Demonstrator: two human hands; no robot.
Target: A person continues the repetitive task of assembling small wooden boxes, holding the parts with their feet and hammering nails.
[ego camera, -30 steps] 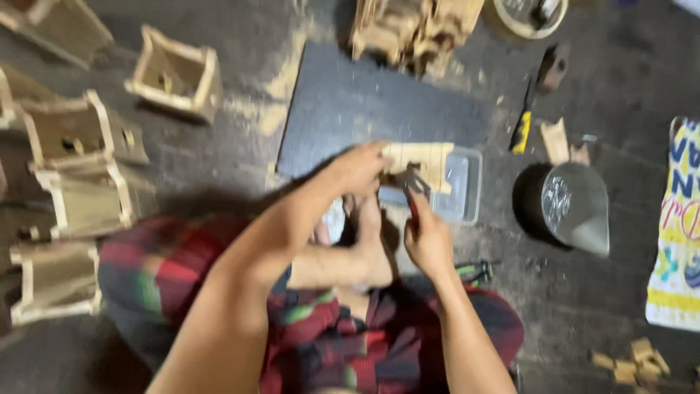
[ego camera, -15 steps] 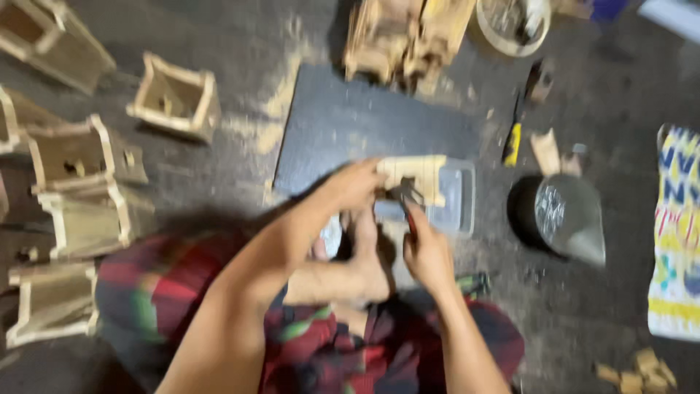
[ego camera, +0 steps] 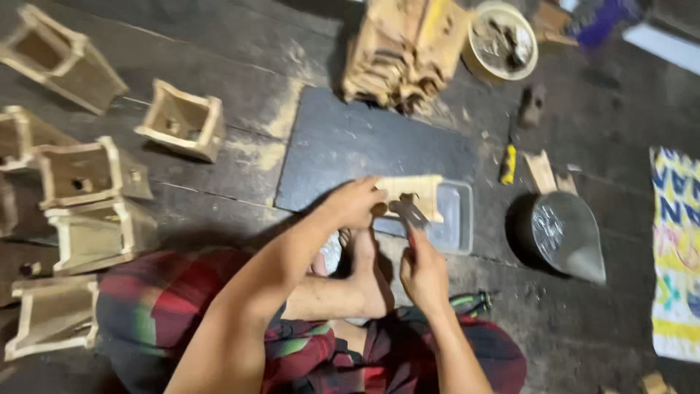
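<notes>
Gripping a pale wooden piece [ego camera: 415, 195] at its left end, the left hand [ego camera: 355, 204] steadies it over a clear plastic tray [ego camera: 456, 219] at centre frame. Right hand [ego camera: 423, 271], at six o'clock of the piece, is closed around pliers [ego camera: 410, 216] touching the wood

Dark floor [ego camera: 598, 321] carries wooden boxes [ego camera: 182, 120], dark board [ego camera: 364, 146], perhaps sawdust [ego camera: 281, 128].

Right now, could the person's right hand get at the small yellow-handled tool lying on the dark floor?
Probably yes: the yellow-handled tool lies in the open beyond the clear plastic tray, but the right hand is holding pliers.
</notes>
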